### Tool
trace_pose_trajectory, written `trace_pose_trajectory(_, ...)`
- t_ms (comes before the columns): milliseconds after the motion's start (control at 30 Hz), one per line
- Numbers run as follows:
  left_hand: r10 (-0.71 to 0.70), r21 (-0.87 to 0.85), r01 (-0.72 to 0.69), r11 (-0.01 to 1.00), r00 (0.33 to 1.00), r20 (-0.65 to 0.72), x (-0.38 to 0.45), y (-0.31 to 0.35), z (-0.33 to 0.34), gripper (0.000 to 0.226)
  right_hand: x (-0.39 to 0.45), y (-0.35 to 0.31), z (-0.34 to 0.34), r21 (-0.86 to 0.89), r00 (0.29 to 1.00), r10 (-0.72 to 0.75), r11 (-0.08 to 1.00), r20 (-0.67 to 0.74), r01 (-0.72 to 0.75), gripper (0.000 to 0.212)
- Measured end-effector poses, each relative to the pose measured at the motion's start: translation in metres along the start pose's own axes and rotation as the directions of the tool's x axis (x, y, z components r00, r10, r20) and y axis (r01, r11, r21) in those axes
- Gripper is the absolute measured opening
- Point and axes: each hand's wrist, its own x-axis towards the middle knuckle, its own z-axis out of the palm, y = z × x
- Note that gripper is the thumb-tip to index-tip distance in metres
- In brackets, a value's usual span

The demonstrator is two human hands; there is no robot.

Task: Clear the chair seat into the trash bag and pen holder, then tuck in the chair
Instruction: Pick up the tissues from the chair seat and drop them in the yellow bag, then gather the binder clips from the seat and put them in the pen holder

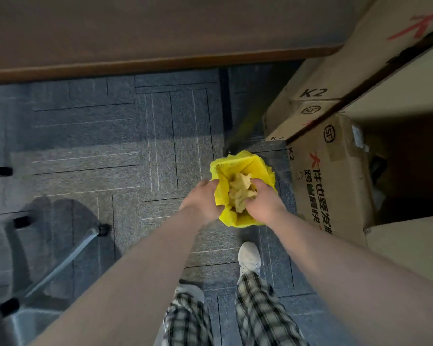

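A yellow trash bag (245, 166) stands open on the carpet near the cardboard boxes. My left hand (201, 201) grips the bag's left rim and holds it open. My right hand (264, 203) reaches into the bag's mouth, its fingers closed around crumpled paper (239, 193) inside. The fingertips of both hands are hidden by the bag and the paper. The chair (48, 265) shows only its wheeled grey base at the lower left; its seat is out of view. No pen holder is visible.
Stacked cardboard boxes (335, 171) stand right beside the bag. A brown desk edge (160, 63) runs across the top. Grey carpet tiles (110, 146) cover the floor. My feet and plaid trousers (255, 308) are just behind the bag.
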Motion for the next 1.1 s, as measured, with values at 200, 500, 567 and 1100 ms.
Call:
trace_pose_trajectory(200,-0.118,-0.076,0.111,0.991,0.989,-0.094,-0.06,-0.08,-0.042,0.071,-0.036,-0.082,0.032,-0.213,0.99,-0.135,0.966,0.051,0.143,0.051)
trace_pose_trajectory(500,-0.337,-0.275,0.273,0.922,0.915,-0.222,-0.184,-0.245,-0.079,0.071,-0.113,-0.234,0.128,-0.383,0.913,-0.344,0.83,0.22,0.405,0.062)
trace_pose_trajectory(567,-0.39,-0.336,0.299,0.893,0.887,-0.248,-0.215,-0.28,-0.081,0.068,-0.134,-0.267,0.157,-0.423,0.886,-0.389,0.779,0.252,0.463,0.061)
trace_pose_trajectory(1100,-0.778,-0.586,0.549,0.596,0.576,-0.252,-0.407,-0.468,0.001,0.044,-0.265,-0.406,0.374,-0.532,0.628,-0.538,0.346,0.562,0.773,0.052)
